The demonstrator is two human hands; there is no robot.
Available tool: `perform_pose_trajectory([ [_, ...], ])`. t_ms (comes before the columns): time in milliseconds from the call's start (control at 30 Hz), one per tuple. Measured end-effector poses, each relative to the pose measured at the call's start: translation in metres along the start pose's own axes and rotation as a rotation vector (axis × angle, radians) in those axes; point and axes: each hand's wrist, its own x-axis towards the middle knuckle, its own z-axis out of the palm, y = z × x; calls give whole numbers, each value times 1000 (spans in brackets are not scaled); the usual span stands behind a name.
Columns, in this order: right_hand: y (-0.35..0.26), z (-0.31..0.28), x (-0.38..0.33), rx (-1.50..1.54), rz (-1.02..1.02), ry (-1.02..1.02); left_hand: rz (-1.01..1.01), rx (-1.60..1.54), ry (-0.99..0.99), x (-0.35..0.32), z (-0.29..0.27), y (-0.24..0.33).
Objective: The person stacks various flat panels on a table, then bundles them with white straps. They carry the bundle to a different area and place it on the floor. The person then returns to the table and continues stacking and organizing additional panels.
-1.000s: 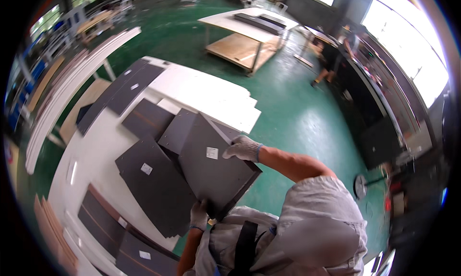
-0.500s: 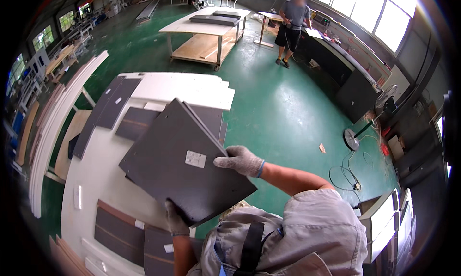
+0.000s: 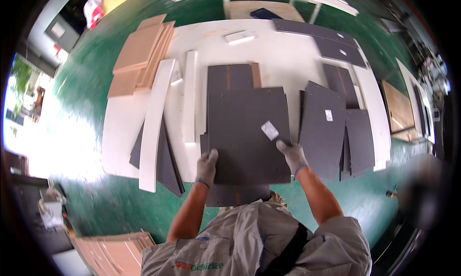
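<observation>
A dark grey panel (image 3: 245,127) with a white label spans the space between my two gloved hands. At its lower left edge, my left hand (image 3: 207,167) is closed with the thumb on top. My right hand (image 3: 292,156) grips the right edge, its thumb beside the label. Whether more than one board is in my grip, I cannot tell. Beneath it lie other dark boards (image 3: 229,76), one jutting out at the far side and one (image 3: 237,195) toward my body. Just right of my right hand rests a labelled dark panel (image 3: 322,124) on further boards.
Everything lies on a white table (image 3: 288,55). Long white strips (image 3: 157,127) and a stack of tan boards (image 3: 139,52) occupy its left side. More dark panels (image 3: 336,44) lie at the far right. Tan boards (image 3: 113,252) lean low on the left, by the green floor.
My view has swung left to face the table. The dark panel, tilted in my hands before, now lies nearly flat over the dark boards, with both hands still on its edges.
</observation>
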Motion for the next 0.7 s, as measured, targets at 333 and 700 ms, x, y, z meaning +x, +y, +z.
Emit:
perform_pose_trajectory([
  [333, 14, 98, 318, -131, -8, -88, -82, 553, 196, 22, -75, -101],
  [700, -1, 100, 277, -772, -94, -81, -72, 643, 238, 26, -24, -75],
])
